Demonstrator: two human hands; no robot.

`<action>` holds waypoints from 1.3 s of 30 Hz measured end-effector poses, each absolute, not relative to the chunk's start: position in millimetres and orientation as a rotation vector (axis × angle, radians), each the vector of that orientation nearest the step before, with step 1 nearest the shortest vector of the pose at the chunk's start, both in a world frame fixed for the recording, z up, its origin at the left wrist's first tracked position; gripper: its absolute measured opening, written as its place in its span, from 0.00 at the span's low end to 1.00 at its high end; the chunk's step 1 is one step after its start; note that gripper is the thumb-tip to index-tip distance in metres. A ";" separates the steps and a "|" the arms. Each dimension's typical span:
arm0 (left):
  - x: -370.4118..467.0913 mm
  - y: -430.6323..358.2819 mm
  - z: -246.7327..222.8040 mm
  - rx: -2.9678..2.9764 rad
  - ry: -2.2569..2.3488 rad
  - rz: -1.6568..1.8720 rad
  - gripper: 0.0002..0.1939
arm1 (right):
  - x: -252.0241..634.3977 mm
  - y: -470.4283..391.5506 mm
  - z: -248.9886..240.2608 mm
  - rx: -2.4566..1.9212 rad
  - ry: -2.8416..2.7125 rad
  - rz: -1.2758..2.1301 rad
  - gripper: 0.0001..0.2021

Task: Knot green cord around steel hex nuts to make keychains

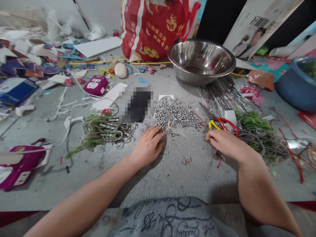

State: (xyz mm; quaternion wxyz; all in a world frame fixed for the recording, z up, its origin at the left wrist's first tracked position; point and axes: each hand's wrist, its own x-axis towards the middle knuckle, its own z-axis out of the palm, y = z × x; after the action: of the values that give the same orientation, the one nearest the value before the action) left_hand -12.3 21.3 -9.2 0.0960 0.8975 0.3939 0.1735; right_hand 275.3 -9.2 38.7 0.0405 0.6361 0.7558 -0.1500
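Many small metal rings, perhaps nuts (176, 110), lie in a loose heap on the grey table. My left hand (148, 144) rests at the heap's near left edge, fingertips on the table by the rings, thumb apart. A small tan strip (168, 127) is just beyond its fingertips. On the other side, my right hand (224, 142) has its fingers bent together over a small tangle of grey cord (215, 152), partly hidden beneath it. Scissors (223, 123) with red and yellow handles lie just past that hand. Green and grey cords (261, 135) are bunched to its right.
A bundle of green and grey cords with metal parts (103, 130) lies left of a dark, blurred object (138, 105). Behind stand a steel bowl (202, 62) and a red bag (153, 29). Purple devices (96, 85) and scraps cover the left; a blue pot (297, 84) stands right.
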 end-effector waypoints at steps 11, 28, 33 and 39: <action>-12.4 28.6 -6.1 2.658 1.353 0.393 0.24 | 255.2 9.4 20.6 2.057 2.241 0.381 0.14; -8.3 36.5 -4.2 2.679 1.212 0.208 0.29 | 232.2 21.5 0.1 2.117 2.786 -0.105 0.17; -11.9 36.3 -4.7 2.666 1.284 0.250 0.27 | 237.1 42.4 0.3 2.243 2.465 0.003 0.18; -15.0 33.8 -7.2 2.675 1.266 0.283 0.23 | 217.3 58.3 -2.7 2.231 2.494 -0.165 0.21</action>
State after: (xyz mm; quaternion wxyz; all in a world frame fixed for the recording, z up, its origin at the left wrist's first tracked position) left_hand -15.0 33.8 -7.2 0.0841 0.8965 0.4244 0.0949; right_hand 217.3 58.3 -2.7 -0.1044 0.6623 0.7403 -0.0491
